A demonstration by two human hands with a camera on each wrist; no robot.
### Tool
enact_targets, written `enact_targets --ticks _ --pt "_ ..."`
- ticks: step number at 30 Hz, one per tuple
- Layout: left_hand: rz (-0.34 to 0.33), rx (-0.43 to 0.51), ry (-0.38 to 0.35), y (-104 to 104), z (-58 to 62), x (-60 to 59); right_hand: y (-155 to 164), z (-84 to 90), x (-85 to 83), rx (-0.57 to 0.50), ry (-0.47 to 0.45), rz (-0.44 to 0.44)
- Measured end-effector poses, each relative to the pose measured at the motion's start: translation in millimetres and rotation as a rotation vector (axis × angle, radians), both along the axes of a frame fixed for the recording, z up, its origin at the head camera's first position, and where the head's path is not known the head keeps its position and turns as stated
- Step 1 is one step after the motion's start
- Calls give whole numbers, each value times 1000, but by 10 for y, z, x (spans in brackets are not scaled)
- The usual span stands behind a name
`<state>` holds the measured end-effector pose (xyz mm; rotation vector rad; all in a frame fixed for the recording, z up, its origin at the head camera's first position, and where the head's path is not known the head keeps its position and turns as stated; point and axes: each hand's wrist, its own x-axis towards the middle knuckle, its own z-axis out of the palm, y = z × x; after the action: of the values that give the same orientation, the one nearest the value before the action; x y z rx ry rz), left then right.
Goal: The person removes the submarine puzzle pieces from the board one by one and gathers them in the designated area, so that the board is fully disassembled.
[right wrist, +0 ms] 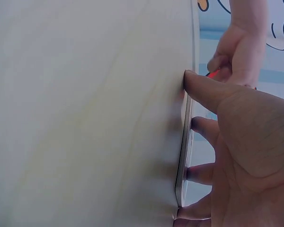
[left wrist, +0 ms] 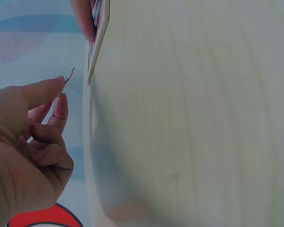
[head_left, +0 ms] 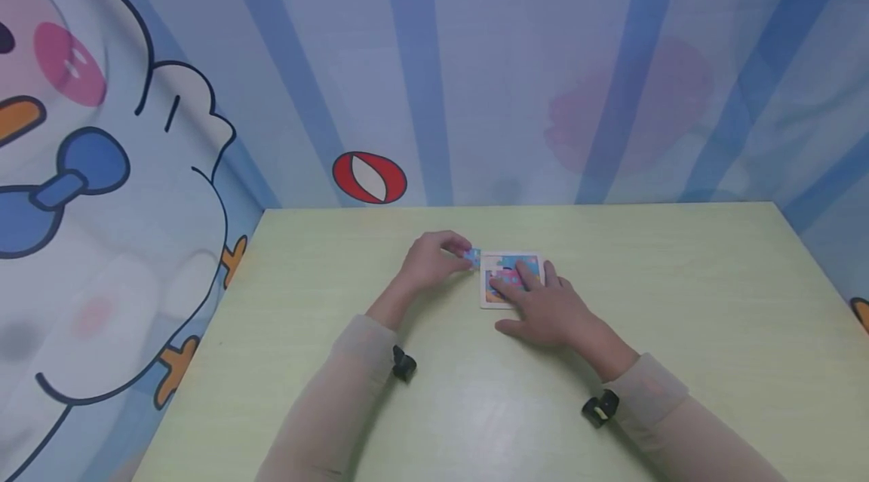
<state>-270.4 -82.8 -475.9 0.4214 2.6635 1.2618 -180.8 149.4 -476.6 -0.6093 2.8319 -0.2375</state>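
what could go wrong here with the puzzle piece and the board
The left hand only pinches the puzzle piece at its fingertips, so it could slip out. The right hand lies flat over the puzzle board, so its fingers may block the slot, or the board may slide on the table.

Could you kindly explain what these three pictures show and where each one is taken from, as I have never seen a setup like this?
There is no machine here: a person works with two bare hands and wears three cameras. The wide picture comes from a camera on the head, looking down at a pale green table. The other two come from cameras strapped to the wrists, so each shows its own hand from close up and the table looks tipped on its side. On the table lies a small puzzle board. The right hand rests flat on it with straight fingers. The left hand pinches a small blue puzzle piece at the board's left edge.
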Motion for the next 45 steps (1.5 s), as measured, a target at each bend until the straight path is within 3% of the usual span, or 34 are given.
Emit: enact_targets --ticks 9,16,25,33,45 --pt "98 -15 -33 -371 -52 -5 16 0 8 0 9 -1" --pt "125 3 -57 -660 -65 -28 25 -12 5 -7 8 -2" --pt "211 -40 -108 -939 -60 -50 17 -17 4 -6 -1 2" --pt "257 -73 -132 -1067 -75 -93 7 -18 2 -3 8 4" --pt "272 -110 -119 -1063 -73 -117 9 -11 5 -9 3 3"
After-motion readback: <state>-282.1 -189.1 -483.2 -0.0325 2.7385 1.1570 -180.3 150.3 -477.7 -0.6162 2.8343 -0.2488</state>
